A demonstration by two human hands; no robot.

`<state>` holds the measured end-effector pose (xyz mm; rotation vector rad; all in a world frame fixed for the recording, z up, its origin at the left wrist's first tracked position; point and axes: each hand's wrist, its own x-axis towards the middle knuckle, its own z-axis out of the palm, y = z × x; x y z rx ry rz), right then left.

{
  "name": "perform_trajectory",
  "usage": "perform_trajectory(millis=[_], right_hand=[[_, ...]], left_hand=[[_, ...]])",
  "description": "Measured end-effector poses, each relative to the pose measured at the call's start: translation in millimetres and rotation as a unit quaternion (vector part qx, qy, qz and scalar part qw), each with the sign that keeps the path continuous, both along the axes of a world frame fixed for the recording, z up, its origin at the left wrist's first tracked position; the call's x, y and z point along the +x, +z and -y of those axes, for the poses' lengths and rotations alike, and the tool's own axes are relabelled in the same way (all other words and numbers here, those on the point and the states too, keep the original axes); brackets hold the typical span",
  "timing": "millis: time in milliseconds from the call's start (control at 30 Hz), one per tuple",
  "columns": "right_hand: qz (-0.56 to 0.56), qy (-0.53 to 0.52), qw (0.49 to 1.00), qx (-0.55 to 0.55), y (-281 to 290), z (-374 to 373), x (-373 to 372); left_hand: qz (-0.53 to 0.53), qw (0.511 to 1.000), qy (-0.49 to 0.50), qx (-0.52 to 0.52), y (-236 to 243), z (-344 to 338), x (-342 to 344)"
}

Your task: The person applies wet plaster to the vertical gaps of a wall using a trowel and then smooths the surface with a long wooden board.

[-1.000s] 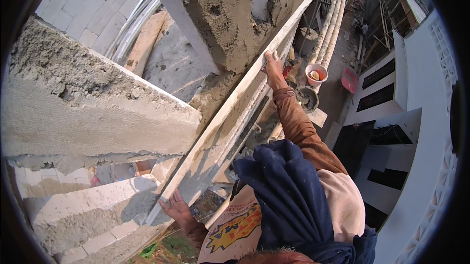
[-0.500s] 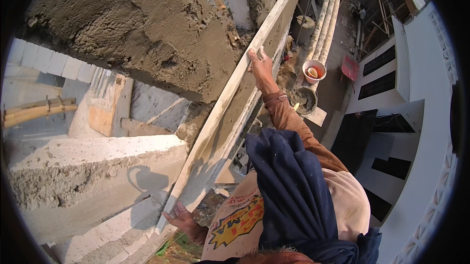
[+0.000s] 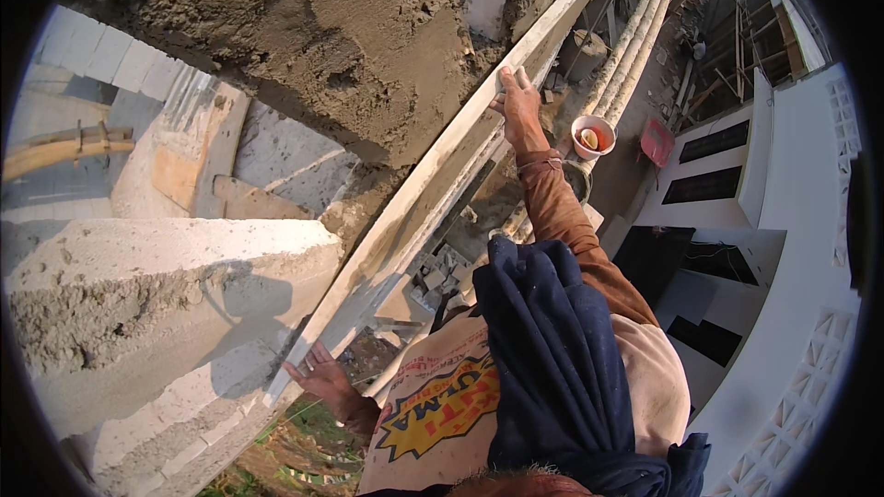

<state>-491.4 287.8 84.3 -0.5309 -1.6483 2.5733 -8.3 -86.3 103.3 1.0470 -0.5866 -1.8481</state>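
Note:
A long, pale straightedge board [image 3: 405, 211] lies slantwise along the edge of the mortar-coated beam, from lower left to upper right. Near its upper end, my right hand [image 3: 521, 112] is closed on it, the thumb over the face and some fingers hidden behind. Close to the lower end, my left hand [image 3: 324, 381] grips its edge, with the fingers partly out of sight. Rough wet mortar [image 3: 313, 46] covers the beam to the left of the board.
A pale concrete ledge [image 3: 184, 253] juts in at left. Beyond my right arm are a bucket with red inside [image 3: 592, 137], bamboo poles [image 3: 635, 41] and a red wheelbarrow [image 3: 656, 142]. A white building [image 3: 792, 248] stands at right. Rubble lies below.
The whole view has shifted somewhat. The board's upper end and my right hand sit farther right in the picture; its lower end and my left hand sit farther left and higher. Both hands keep their hold.

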Motion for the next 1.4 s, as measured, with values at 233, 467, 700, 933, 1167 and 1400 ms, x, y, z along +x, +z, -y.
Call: perform_trajectory(millis=[233, 467, 700, 933, 1167, 1400], right_hand=[[-0.022, 0.05, 0.995, -0.086, 21, -30, -19], [-0.072, 0.039, 0.992, -0.097, 48, -65, -26], [-0.095, 0.251, 0.938, -0.22, 56, -103, -26], [-0.057, 0.203, 0.977, 0.036, 8, -169, -77], [0.042, 0.153, 0.929, 0.335, 75, -114, -34], [-0.11, 0.159, 0.98, 0.036, 45, -122, -14]], left_hand=[[0.019, 0.947, 0.072, -0.312, 151, -44, -5], [0.065, 0.908, 0.222, -0.35, 269, -82, -76], [0.041, 0.875, 0.191, -0.444, 284, -87, -95], [-0.034, 0.859, 0.068, -0.507, 278, -80, -84], [-0.089, 0.815, -0.058, -0.57, 269, -71, -63], [-0.131, 0.773, -0.169, -0.597, 264, -58, -51]])
